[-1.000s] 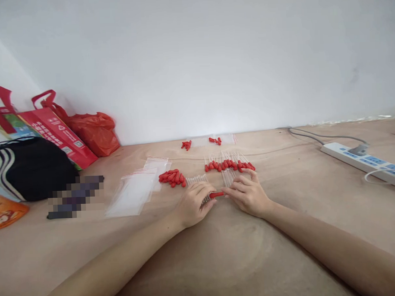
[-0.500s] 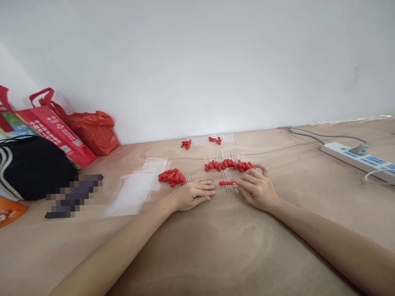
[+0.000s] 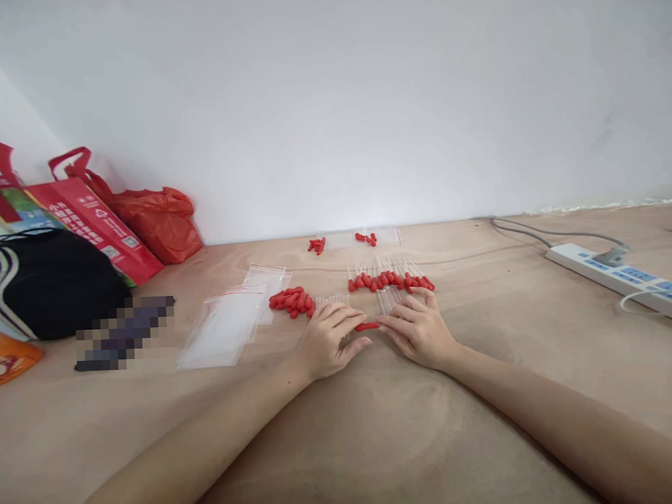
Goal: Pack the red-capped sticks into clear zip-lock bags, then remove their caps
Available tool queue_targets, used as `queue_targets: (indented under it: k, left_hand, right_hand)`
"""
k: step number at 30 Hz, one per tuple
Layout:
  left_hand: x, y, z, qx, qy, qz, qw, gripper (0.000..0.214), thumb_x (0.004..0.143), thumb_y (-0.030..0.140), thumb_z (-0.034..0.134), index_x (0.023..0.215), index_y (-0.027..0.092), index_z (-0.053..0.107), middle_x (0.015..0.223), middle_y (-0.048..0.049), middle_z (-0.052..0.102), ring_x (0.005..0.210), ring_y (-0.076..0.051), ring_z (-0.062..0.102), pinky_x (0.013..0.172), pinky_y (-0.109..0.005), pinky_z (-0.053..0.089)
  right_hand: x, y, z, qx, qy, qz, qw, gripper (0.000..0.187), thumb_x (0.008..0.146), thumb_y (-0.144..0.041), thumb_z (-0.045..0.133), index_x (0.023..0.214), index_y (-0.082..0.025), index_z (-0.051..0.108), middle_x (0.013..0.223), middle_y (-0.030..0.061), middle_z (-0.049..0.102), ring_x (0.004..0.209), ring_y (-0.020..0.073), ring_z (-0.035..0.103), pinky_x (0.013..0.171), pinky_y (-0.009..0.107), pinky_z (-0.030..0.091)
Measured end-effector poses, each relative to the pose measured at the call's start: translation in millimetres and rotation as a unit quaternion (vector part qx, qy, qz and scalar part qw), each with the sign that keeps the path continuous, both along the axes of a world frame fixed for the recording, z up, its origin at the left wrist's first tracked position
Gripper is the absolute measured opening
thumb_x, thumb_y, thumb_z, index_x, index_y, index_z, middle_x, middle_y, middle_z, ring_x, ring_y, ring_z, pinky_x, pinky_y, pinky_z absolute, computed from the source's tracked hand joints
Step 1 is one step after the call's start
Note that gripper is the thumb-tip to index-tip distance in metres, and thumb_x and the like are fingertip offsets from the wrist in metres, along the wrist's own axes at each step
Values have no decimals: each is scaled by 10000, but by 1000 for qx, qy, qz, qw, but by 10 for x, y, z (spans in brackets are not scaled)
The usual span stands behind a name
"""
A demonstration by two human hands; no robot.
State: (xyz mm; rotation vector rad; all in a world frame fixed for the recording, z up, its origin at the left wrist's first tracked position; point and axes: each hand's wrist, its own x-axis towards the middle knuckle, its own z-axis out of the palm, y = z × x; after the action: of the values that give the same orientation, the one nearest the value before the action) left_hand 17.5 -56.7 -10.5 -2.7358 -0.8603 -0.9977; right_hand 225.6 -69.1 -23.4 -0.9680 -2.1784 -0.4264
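Left hand [image 3: 329,340] palm-down, half curled, thumb parted from fingers at the bulb's left end; cannot tell from here if it grips. Right hand [image 3: 419,330] bent, fingertips closed on the other end of the same red bulb [image 3: 366,327]. Bulb slim, smooth, lying crosswise between the two hands, near side of the bulb heap and tubes. Loose red bulbs [image 3: 291,303], plump-ended, heaped left; clear tubes [image 3: 335,300] side by side next to them, partly under left hand. More clear tubes [image 3: 389,300] just by right fingers; beyond, a row of red-capped tubes [image 3: 389,279], thin tips pointing to the wall

Containers, from left: orange pack [image 3: 10,357], cut off by view; black bag [image 3: 67,283] with white stripes; printed red carrier bag [image 3: 95,227]; crumpled red plastic bag [image 3: 162,225], contents hidden. Flat clear zip bags [image 3: 223,333] overlap left of the heap. At back, small red pieces [image 3: 316,246] beside one clear bag [image 3: 340,239], a few bulbs on another

Wood-grain tabletop [image 3: 343,443], pale wall [image 3: 331,112] behind. Pixelated dark item [image 3: 126,333] at left; white power strip [image 3: 617,277] far right, grey plug [image 3: 612,255] in it, cable running back to the wall
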Motion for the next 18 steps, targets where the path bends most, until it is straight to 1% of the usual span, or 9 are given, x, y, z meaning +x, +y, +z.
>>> queue_targets:
  k: [2, 4, 7, 11, 18]
  left_hand:
    - [53, -40, 4, 2, 6, 6, 1000, 214, 815, 333, 524, 974, 214, 603, 929, -28, 663, 909, -175, 559, 821, -347, 387]
    - [70, -62, 1, 3, 9, 7, 1000, 153, 837, 291, 493, 868, 215, 621, 840, -12, 671, 856, -160, 568, 814, -343, 375]
    - [46, -80, -12, 7, 9, 7, 1000, 187, 847, 269, 469, 740, 201, 606, 723, -1, 654, 785, -145, 569, 838, -350, 356]
    - [6, -104, -20, 12, 16, -3, 1000, 187, 853, 246, 451, 726, 196, 579, 706, 6, 641, 780, -140, 565, 880, -357, 329]
    - [8, -133, 1, 8, 31, -14, 999, 186, 851, 207, 425, 717, 189, 552, 689, 0, 624, 768, -141, 561, 882, -357, 330]
  right_hand:
    - [-31, -16, -2, 3, -9, 8, 1000, 188, 839, -274, 463, 865, -255, 649, 654, -16, 594, 700, 116, 467, 915, 380, 208]
    - [-45, -29, -3, 8, -15, 19, 1000, 187, 838, -266, 463, 829, -249, 649, 648, -19, 591, 696, 113, 466, 914, 385, 199]
    - [-43, -41, -1, 11, -20, 35, 999, 195, 837, -260, 459, 773, -241, 642, 606, -27, 575, 685, 109, 459, 910, 390, 187]
    - [-34, -48, 4, 12, -18, 55, 998, 196, 839, -268, 453, 764, -240, 632, 575, -35, 566, 667, 107, 441, 912, 396, 172]
    - [-29, -68, 8, 2, -6, 69, 998, 194, 841, -274, 452, 759, -246, 625, 563, -43, 572, 646, 104, 437, 913, 401, 168]
